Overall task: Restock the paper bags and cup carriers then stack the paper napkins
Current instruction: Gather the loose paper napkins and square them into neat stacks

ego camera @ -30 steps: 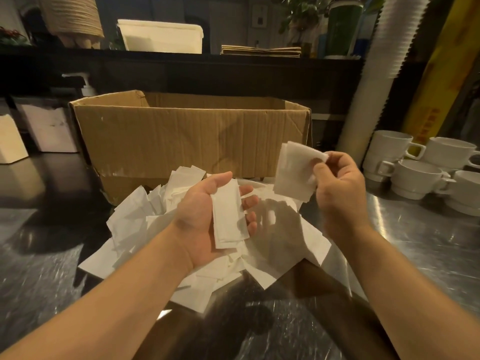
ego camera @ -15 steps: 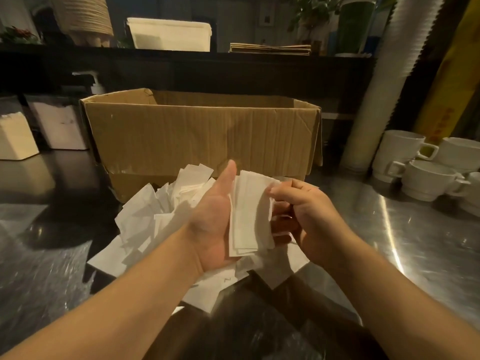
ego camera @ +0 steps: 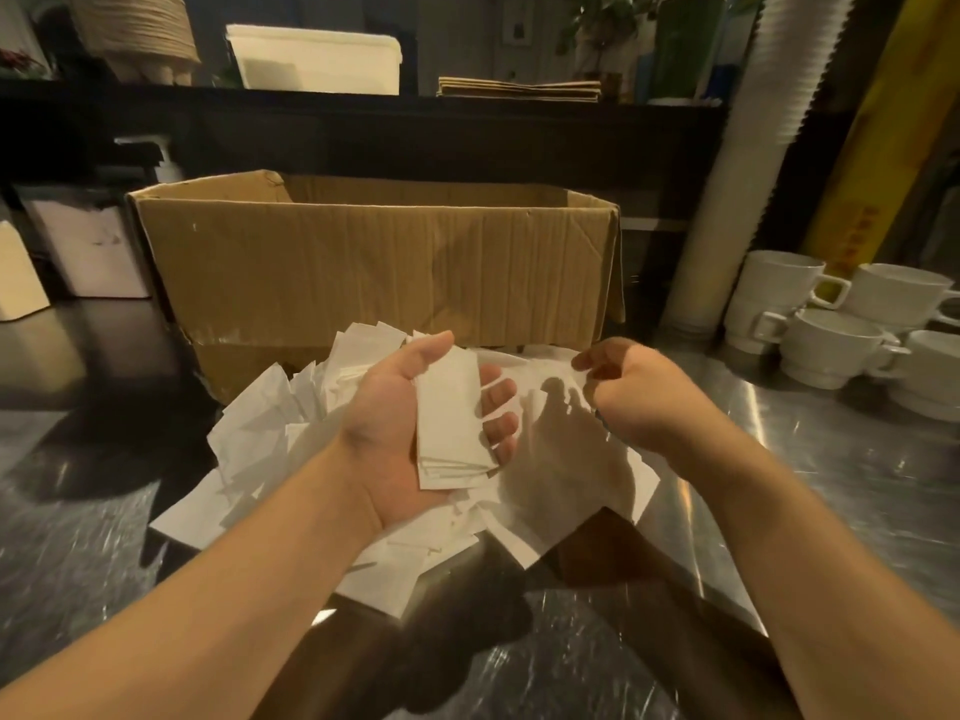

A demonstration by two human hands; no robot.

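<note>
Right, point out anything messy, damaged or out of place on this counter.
The loose napkins lie in a jumbled heap on the steel counter, overlapping at all angles; only the few in the left hand are squared up. The cardboard box behind them is creased, with a scuffed, torn lower left edge. The stacked cups look orderly.

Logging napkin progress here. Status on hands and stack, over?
Left hand holds napkin stack. Right hand empty, fingers curled above loose napkins. Nothing in the way.

Cardboard box (ego camera: 374,262) interior hidden; mugs (ego camera: 841,324) cropped right.
</note>
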